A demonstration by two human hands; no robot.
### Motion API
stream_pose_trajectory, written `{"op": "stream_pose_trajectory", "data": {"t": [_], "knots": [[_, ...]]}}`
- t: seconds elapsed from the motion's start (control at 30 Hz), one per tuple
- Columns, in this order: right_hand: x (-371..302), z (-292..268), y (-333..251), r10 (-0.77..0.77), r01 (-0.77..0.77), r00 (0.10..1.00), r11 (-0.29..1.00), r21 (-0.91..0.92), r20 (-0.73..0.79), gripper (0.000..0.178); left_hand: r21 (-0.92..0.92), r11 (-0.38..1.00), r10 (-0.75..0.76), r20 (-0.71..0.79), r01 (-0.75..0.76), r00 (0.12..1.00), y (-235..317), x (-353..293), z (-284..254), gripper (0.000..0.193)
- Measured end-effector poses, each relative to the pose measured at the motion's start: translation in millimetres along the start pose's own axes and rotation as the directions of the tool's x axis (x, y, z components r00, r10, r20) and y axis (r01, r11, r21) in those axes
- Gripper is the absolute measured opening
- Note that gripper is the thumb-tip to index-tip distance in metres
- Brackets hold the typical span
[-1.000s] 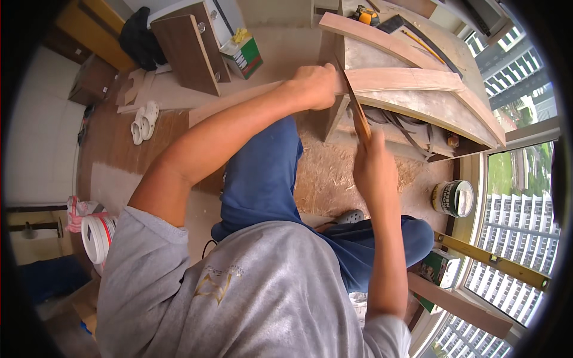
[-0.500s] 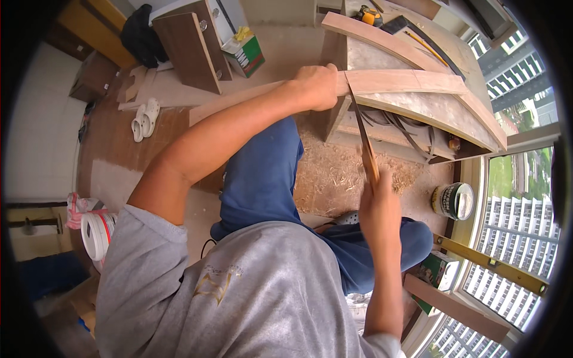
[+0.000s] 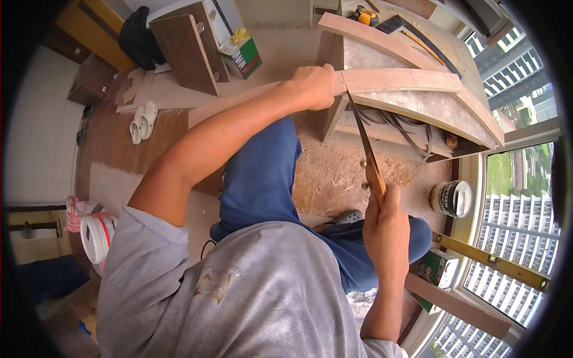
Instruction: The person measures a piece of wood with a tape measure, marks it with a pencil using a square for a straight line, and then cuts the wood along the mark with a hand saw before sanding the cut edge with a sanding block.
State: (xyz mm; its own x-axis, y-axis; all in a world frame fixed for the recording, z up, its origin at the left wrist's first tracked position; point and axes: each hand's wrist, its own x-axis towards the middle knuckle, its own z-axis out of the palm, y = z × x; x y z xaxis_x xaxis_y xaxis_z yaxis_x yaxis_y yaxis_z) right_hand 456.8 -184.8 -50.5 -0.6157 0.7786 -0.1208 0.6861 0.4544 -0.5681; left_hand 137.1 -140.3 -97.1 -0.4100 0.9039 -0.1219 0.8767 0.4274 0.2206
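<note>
A long, thin wooden board [image 3: 400, 80] lies across a low wooden box-like bench [image 3: 382, 55], its left part reaching past the bench toward my left forearm. My left hand [image 3: 313, 88] is closed around the board just off the bench's left edge. In my right hand [image 3: 387, 230] is the wooden handle of a handsaw [image 3: 362, 128]. The saw's dark, narrow blade slants up and away, and its far tip meets the board's near edge just right of my left hand. A thin line crosses the board close to the tip.
On the bench rest a second board [image 3: 373, 37], a yellow-black tape measure [image 3: 364, 15] and a yellow pencil [image 3: 425, 49]. Wood shavings [image 3: 328, 167] cover the floor below. A paint can [image 3: 452, 198] and a yellow spirit level [image 3: 492, 261] stand by the window at right.
My right hand has drawn the saw back toward my body, so less of the blade lies over the board. The left hand stays on the board.
</note>
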Motion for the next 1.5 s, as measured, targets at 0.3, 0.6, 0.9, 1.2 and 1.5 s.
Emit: {"op": "stream_pose_trajectory", "data": {"t": [0.3, 0.6, 0.9, 1.2, 1.5], "knots": [[118.3, 29.3, -30.8, -0.200, 0.198, 0.974, 0.980, -0.030, -0.110, 0.021, 0.018, 0.999, 0.031, 0.014, -0.031, 0.999, 8.7, 1.3, 2.5, 0.044], [11.7, 11.3, 1.9, -0.048, 0.047, 0.998, 0.999, -0.027, -0.036, 0.017, -0.025, 1.000, 0.005, 0.008, -0.004, 1.000, 1.9, -5.1, -2.8, 0.038], [101.8, 25.9, -18.0, -0.243, 0.242, 0.962, 0.970, -0.029, -0.127, 0.018, -0.004, 0.999, 0.032, 0.013, -0.032, 0.999, 6.9, 0.8, 3.4, 0.042], [43.2, 31.5, 10.6, -0.120, 0.118, 0.991, 0.992, -0.040, -0.050, 0.017, -0.007, 1.000, -0.002, 0.010, 0.002, 1.000, 2.6, -6.3, -3.8, 0.042], [67.8, 31.2, -11.3, -0.192, 0.187, 0.976, 0.981, -0.055, -0.105, 0.019, -0.014, 1.000, 0.001, 0.028, -0.001, 1.000, 4.0, -1.6, -2.2, 0.041]]}}
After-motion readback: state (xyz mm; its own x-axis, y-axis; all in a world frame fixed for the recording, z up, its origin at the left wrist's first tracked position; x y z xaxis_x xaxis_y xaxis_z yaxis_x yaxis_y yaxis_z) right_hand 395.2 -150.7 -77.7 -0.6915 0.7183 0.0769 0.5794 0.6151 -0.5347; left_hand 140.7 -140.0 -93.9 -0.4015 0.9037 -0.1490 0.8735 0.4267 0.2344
